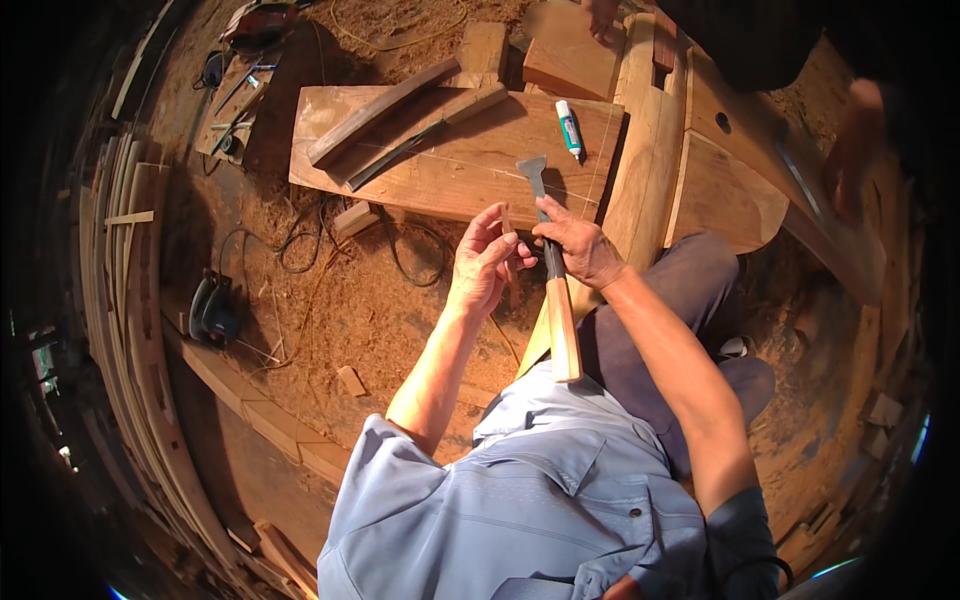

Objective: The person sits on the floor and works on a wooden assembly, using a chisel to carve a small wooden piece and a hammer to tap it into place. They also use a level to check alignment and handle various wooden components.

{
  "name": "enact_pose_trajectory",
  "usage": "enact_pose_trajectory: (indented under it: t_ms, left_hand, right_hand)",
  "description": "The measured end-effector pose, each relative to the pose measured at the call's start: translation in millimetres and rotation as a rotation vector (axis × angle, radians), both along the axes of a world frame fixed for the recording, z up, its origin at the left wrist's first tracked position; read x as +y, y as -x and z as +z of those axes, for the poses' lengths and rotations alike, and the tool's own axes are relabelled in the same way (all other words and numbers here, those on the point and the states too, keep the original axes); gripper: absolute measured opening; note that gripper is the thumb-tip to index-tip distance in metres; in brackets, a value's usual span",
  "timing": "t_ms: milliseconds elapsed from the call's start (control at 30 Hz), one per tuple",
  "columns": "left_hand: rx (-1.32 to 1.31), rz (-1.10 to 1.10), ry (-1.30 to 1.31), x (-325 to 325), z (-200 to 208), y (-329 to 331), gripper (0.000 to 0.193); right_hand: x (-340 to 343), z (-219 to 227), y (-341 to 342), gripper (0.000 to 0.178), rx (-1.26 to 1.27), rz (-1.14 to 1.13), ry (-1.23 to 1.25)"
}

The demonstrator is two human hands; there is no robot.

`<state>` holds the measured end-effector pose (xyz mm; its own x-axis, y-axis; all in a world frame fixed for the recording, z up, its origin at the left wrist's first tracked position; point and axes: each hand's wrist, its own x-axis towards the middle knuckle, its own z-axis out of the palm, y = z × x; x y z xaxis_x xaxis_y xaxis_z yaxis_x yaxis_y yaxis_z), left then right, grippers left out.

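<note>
My left hand (482,262) pinches a thin strip of wood (512,272) between thumb and fingers, in front of my body. Close beside it, my right hand (582,250) is closed round the dark shaft of a chisel (563,325). This tool has a flared metal blade pointing away from me and a pale wooden handle toward my lap. Its blade end lies over the near edge of a broad wooden board (460,180). On that board rest a white and teal tube (569,130), a dark wooden bar (385,112) and a second long wooden-handled tool (472,105).
A thick timber beam (640,150) runs beside my legs. Another person's hand (600,18) touches a wood block (572,62) at the far side. A corded power tool (213,308) sits on the sawdust-covered floor at left, near stacked wood strips (135,290). Loose cables (290,255) cross the floor.
</note>
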<state>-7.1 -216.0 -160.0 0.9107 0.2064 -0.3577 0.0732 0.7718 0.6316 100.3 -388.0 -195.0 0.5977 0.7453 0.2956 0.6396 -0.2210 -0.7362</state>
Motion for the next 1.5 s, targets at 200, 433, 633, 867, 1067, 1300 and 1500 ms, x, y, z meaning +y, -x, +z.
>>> enact_pose_trajectory:
  t_ms: [200, 433, 633, 867, 1067, 1300, 1500]
  left_hand:
    - [-0.001, -0.017, -0.027, -2, 2, -7, 0.050]
    - [0.190, 0.035, -0.228, 0, -13, -5, 0.027]
    - [0.260, -0.024, -0.351, 2, -23, 21, 0.022]
    - [0.137, -0.011, -0.091, -9, 13, 14, 0.019]
    - [-0.017, -0.078, 0.043, -14, 46, -3, 0.027]
    - [0.015, -0.052, 0.091, -17, 51, -2, 0.025]
    - [0.014, -0.046, 0.118, -26, 50, -3, 0.016]
  right_hand:
    - [-1, -8, 3, 0.027, 0.058, 0.006, 0.038]
    - [1, -12, 8, 0.027, -0.006, 0.005, 0.099]
    - [2, -14, 14, 0.021, -0.128, -0.045, 0.076]
    - [-12, 4, 11, 0.019, 0.065, -0.076, 0.007]
    - [-47, 22, 22, 0.024, 0.314, -0.081, 0.180]
    - [-51, 26, 13, 0.041, 0.493, 0.003, 0.362]
    - [3, 9, 9, 0.043, 0.901, -0.531, 0.194]
